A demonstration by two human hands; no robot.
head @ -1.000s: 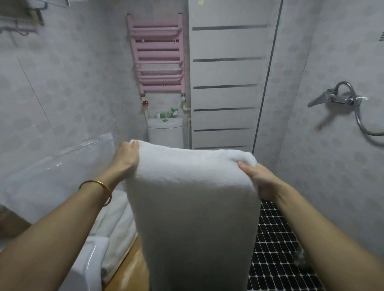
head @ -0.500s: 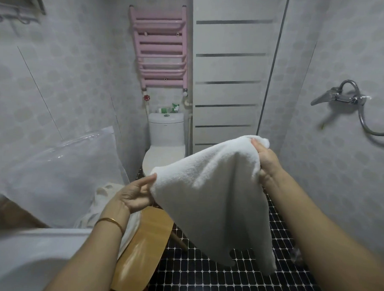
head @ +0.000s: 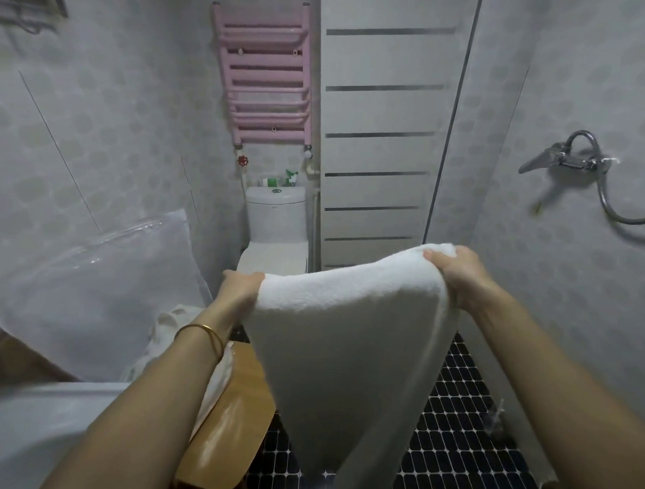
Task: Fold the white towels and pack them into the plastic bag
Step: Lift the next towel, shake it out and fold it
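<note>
A white towel (head: 349, 349) hangs doubled over in the air in front of me, above the dark floor. My left hand (head: 239, 287) grips its upper left corner, and my right hand (head: 455, 266) grips the upper right corner a little higher. A large clear plastic bag (head: 90, 282) leans against the left wall. More white towels (head: 169, 326) lie below the bag on a wooden stool (head: 232, 425), partly hidden by my left forearm.
A white sink rim (head: 28, 423) fills the lower left. A toilet (head: 275, 223) stands at the back under a pink towel radiator (head: 265, 75). On the right wall hangs a shower tap (head: 561, 158) with its hose. The floor has black mosaic tiles (head: 463, 453).
My left hand has moved up and taken hold of the towel's left corner again. The towel, slanted half a second ago, now hangs more level between both hands.
</note>
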